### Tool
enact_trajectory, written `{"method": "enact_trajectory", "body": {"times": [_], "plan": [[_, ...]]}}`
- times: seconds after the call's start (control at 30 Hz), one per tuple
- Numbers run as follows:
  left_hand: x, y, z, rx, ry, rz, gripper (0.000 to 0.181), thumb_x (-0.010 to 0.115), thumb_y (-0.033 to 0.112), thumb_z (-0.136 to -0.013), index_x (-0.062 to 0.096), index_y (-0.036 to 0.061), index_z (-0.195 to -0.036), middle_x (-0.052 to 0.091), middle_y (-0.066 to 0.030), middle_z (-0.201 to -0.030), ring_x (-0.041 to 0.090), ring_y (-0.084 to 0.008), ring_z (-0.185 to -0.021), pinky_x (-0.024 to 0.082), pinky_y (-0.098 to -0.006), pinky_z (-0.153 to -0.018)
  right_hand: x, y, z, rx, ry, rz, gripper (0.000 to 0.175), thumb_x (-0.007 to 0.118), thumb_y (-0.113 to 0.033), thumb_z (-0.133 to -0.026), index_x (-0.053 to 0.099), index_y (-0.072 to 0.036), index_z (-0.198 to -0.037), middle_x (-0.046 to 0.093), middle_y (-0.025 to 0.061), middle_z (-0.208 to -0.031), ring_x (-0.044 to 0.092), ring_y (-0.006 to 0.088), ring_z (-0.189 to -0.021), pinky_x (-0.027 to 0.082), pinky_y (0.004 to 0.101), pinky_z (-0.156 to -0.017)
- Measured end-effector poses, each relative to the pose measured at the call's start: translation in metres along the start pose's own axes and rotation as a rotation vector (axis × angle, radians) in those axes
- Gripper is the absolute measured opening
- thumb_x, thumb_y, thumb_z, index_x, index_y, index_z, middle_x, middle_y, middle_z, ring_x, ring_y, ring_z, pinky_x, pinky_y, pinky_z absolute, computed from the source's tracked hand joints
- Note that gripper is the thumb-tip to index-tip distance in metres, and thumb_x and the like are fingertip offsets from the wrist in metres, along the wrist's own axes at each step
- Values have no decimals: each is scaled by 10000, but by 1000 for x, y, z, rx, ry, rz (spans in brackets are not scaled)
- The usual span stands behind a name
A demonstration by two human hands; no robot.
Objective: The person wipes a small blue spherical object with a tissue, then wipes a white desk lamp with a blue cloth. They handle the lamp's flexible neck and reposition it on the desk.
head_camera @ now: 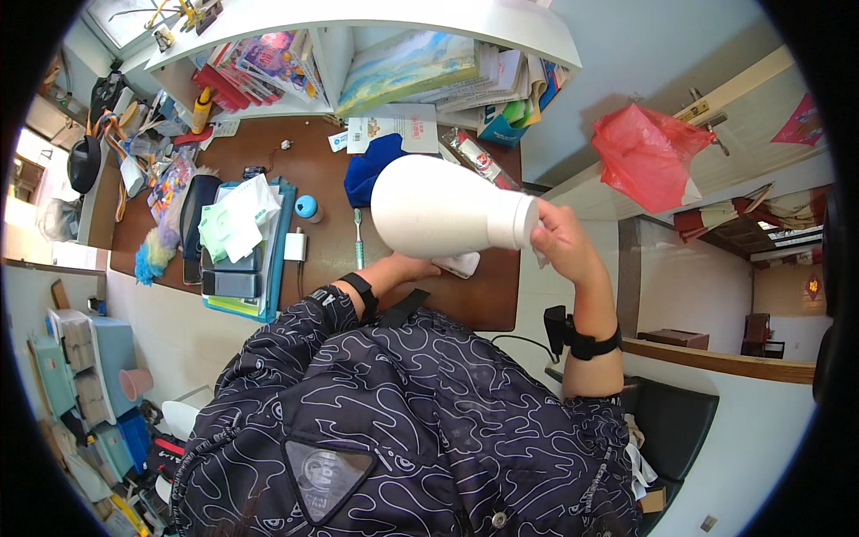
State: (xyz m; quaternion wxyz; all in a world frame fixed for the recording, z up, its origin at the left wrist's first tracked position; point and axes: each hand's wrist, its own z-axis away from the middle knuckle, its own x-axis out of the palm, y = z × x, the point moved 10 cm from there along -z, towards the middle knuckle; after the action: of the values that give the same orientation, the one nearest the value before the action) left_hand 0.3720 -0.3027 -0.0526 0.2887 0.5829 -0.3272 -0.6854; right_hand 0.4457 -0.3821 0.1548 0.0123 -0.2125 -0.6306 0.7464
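Observation:
A large white bottle-shaped object (436,208) lies sideways in the air over the brown desk (322,194). My right hand (564,238) grips its narrower end, at the right, with a bit of white, tissue-like material at the fingers. Below the wide body, my left hand (409,267) reaches across the desk's near side, partly hidden by the object. Its fingertips are beside a small white case-like item (460,264); whether they hold anything cannot be told. A toothbrush (359,238) lies left of the white object, and a dark blue cloth (376,164) lies behind it.
Left on the desk are a small blue-capped bottle (309,209), a white charger (295,246), a blue folder (278,268) under packets, and a fluffy duster (154,255). A white bookshelf (332,67) spans the back. A red plastic bag (647,154) hangs at the right.

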Motion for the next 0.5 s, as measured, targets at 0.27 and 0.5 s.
{"method": "enact_trajectory", "body": {"times": [0.27, 0.5], "plan": [[23, -24, 0, -13, -35, -239, 662, 702, 147, -805, 416, 95, -1400, 533, -137, -1317, 503, -295, -1228, 406, -378, -1016, 43, -27, 9, -85, -103, 241, 528, 783, -475, -725, 618, -53, -995, 681, 135, -849, 667, 308, -776, 500, 339, -678], [24, -28, -10, 9, -22, -304, 668, 708, 144, -795, 420, 101, -1397, 532, -140, -1315, 503, -305, -1227, 407, -385, -1015, 47, -54, 22, -217, -38, 365, 660, 893, -468, -547, 631, -57, -992, 667, 130, -892, 655, 319, -808, 505, 342, -716]]}}
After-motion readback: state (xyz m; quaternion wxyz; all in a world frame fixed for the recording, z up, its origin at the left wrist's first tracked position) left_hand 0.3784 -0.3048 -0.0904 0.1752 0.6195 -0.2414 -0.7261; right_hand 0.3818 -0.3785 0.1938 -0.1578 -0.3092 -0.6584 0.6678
